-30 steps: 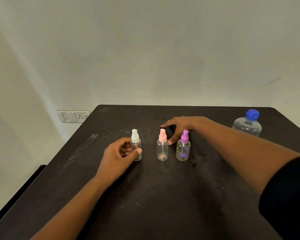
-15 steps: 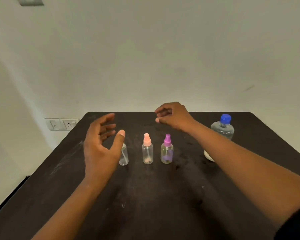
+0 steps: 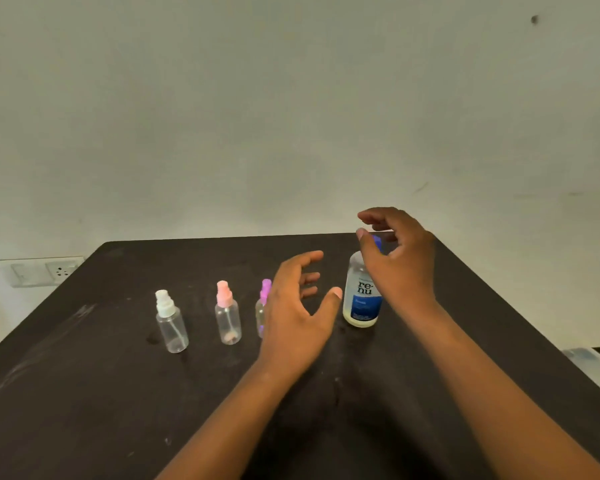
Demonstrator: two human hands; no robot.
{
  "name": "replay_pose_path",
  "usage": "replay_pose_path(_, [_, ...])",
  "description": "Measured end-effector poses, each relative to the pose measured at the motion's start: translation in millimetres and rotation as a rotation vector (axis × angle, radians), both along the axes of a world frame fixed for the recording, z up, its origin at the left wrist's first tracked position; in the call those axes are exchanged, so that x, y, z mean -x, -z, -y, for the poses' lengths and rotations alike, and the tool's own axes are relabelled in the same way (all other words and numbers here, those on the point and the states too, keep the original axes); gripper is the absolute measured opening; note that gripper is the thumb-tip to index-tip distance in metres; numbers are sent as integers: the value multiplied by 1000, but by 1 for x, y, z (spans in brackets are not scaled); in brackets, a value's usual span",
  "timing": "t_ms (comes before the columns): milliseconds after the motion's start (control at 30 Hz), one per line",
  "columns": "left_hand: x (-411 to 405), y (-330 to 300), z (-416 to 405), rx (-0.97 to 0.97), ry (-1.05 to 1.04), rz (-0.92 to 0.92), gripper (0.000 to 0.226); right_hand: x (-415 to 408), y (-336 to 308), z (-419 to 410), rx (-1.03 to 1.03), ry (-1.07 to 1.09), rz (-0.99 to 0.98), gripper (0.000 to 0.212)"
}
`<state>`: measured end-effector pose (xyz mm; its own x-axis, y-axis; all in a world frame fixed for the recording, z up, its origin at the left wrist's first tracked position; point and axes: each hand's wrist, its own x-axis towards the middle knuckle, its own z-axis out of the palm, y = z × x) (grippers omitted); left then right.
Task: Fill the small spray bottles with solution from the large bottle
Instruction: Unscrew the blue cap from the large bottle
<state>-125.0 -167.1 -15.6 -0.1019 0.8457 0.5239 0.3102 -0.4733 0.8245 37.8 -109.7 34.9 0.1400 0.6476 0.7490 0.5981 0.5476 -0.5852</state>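
Three small clear spray bottles stand in a row on the dark table (image 3: 84,393): a white-capped bottle (image 3: 171,323), a pink-capped bottle (image 3: 227,315) and a purple-capped bottle (image 3: 263,303), the last partly hidden behind my left hand (image 3: 297,317). That hand hovers open, fingers spread, just left of the large solution bottle (image 3: 361,299), which stands upright with a blue and white label. My right hand (image 3: 399,258) hangs over the large bottle's blue cap (image 3: 377,242), fingers loosely curled around it; contact is unclear.
A wall socket plate (image 3: 45,270) sits on the wall left of the table. The pale wall rises right behind the table's far edge. A pale object (image 3: 586,358) lies on the floor beyond the right edge.
Both hands have left the small bottles and moved right to the large bottle. My view has swung right, so the row of small bottles lies further left.
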Motion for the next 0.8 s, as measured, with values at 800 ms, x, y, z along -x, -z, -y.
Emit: replay_pose_path(800, [-61, 51, -63, 241, 135, -3, 69, -31, 50, -26, -23, -216, -187, 30])
